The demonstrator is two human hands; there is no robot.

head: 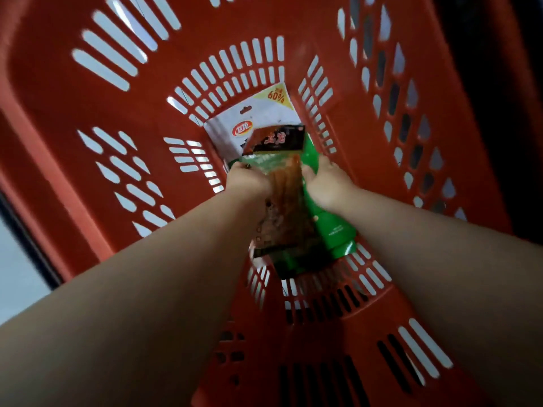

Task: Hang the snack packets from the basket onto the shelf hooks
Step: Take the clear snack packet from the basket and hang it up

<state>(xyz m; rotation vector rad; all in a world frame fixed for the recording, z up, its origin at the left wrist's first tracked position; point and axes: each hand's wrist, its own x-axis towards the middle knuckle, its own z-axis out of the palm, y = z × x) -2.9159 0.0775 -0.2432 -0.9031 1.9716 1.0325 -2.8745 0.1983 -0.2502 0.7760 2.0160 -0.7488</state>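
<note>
Inside the red slotted plastic basket (pixel 97 92), left hand (pixel 249 179) and right hand (pixel 327 183) each grip the bundle of green and brown foil snack packets (pixel 291 207) above a white packet (pixel 252 118)

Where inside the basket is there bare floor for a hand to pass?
Bare floor lies left of the white packet, toward the basket left wall. The middle is crowded: left hand and right hand grip the brown packet and green packet.

- Red plastic basket (pixel 88 92): deep, with slotted walls and floor, seen from above.
- White snack packet (pixel 258 113): lies flat on the basket floor, yellow "60%" corner, hang hole at its top.
- Dark brown packet (pixel 286 183): clear window, uppermost, tilted.
- Green packet (pixel 326 224): directly beneath the brown one.
</note>
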